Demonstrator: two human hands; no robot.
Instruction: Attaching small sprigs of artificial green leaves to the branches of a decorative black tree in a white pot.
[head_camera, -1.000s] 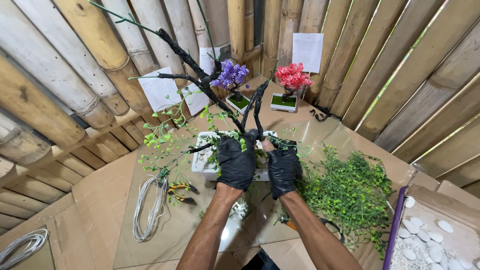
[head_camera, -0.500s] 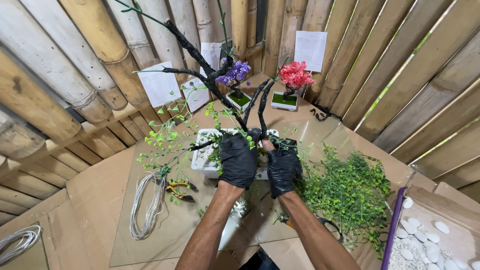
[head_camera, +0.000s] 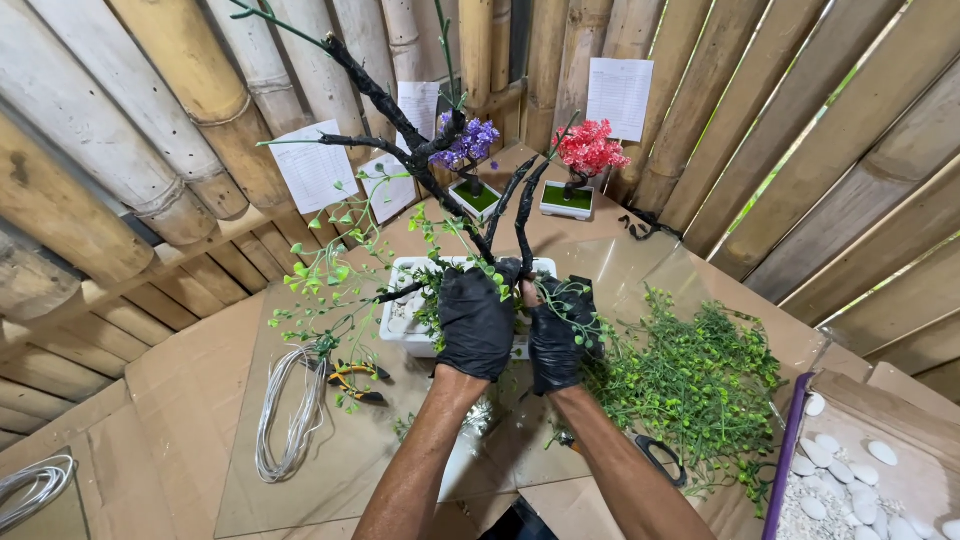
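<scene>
Black branched trunk (head_camera: 440, 165) upright in white planter (head_camera: 405, 315), unmoved vs 1 s ago. L hand (head_camera: 477, 320) & R hand (head_camera: 560, 335), gloved, still closed round trunk base. Green sprigs (head_camera: 690, 385) right of planter.

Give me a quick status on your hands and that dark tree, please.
Both gloved hands, left hand and right hand, clasp dark tree base. White planter beneath. Green sprigs beside.

Both gloved hands, left hand (head_camera: 476, 322) and right hand (head_camera: 556, 335), cover the dark branched trunk's (head_camera: 420, 165) base and the white pot's (head_camera: 405, 322) middle. Beyond them, 2 paper sheets' (head_camera: 315, 165) print is unreadable. The wire coil (head_camera: 30, 490) far left is cut off.
</scene>
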